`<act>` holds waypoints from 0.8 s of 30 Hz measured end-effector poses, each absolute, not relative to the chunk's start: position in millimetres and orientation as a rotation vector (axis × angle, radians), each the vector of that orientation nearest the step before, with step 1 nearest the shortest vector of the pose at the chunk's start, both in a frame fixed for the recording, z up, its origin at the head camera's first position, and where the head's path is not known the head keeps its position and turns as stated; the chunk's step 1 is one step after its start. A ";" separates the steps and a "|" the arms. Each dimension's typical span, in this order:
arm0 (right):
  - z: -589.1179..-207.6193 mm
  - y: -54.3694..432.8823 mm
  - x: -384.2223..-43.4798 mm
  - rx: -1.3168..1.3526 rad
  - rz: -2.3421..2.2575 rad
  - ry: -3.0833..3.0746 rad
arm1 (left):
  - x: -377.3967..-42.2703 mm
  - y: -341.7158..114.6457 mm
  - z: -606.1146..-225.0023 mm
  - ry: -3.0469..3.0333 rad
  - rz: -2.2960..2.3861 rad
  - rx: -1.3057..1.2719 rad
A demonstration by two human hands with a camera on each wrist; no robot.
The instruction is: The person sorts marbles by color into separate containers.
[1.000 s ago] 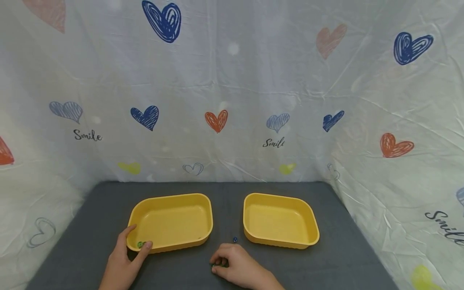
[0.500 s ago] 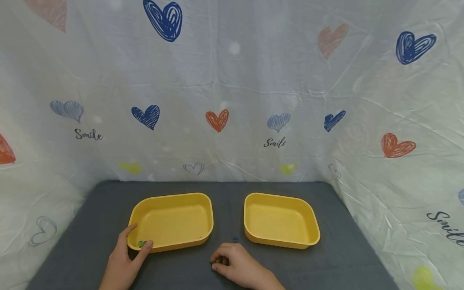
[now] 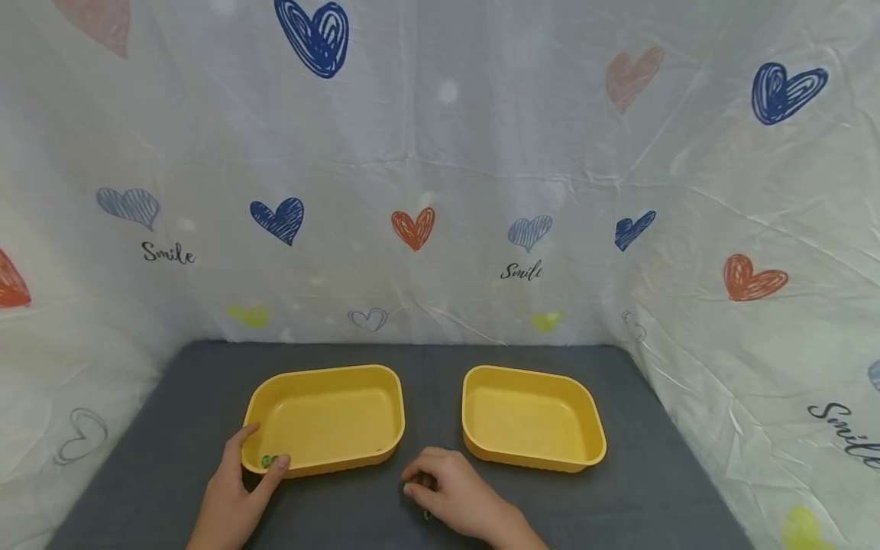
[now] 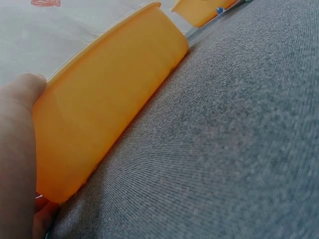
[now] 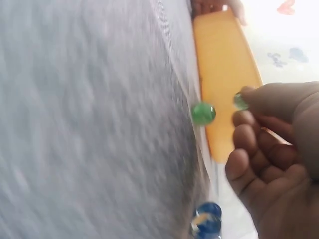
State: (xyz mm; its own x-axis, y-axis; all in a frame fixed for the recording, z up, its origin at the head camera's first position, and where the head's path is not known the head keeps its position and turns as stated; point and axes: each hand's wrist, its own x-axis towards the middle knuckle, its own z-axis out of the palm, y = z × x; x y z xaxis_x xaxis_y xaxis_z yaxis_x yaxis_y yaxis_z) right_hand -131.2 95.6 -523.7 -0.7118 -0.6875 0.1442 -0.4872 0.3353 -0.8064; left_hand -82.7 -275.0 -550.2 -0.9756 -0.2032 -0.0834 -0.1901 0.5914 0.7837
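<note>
Item: one green marble (image 5: 239, 101), seemingly glass, between thumb and fingertip of the right hand (image 3: 454, 489). Grip: a narrow pinch, closed to the marble's width, other fingers loosely curled. It appears raised off the grey cloth (image 3: 330, 523), to the right of the left tray (image 3: 330, 420). Handling, as judged: small, hard, smooth, light for its kind; apt to roll or squirt from an off-centre squeeze (it offers no edge). Best held at its widest, pads opposed.

Item: second green marble (image 5: 204, 114), loose on the cloth near the right hand. Same advice.

Item: two blue marbles (image 5: 206, 226), side by side, one with a pale patch.

Item: left tray, yellow, probably light, slightly flexible plastic. The left hand (image 3: 241, 485) grips its near left corner, thumb over the rim, a sound hold; green marbles (image 3: 266, 461) lie inside, partly hidden by the thumb.

Item: right tray (image 3: 532, 420), yellow, untouched.
</note>
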 end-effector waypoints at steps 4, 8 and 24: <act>-516.0 95.8 -133.4 -1.057 -1.368 2.419 | -83.8 -274.7 -549.1 -2.785 -1.370 0.343; -509.6 93.0 -135.4 -1.056 -1.423 2.438 | -84.6 -275.0 -549.0 -2.801 -1.391 0.373; -483.3 57.0 -150.6 -1.032 -1.587 2.398 | -84.0 -277.7 -551.8 -2.808 -1.383 0.368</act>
State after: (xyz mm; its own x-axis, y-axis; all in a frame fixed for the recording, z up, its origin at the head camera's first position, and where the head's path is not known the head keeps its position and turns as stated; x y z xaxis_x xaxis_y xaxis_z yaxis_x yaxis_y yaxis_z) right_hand -150.6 57.0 -483.3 -0.7684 -0.5744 0.2823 -0.4843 0.2335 -0.8432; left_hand -84.0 -277.7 -551.8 -0.9727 -0.2036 -0.1117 -0.2127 0.5878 0.7806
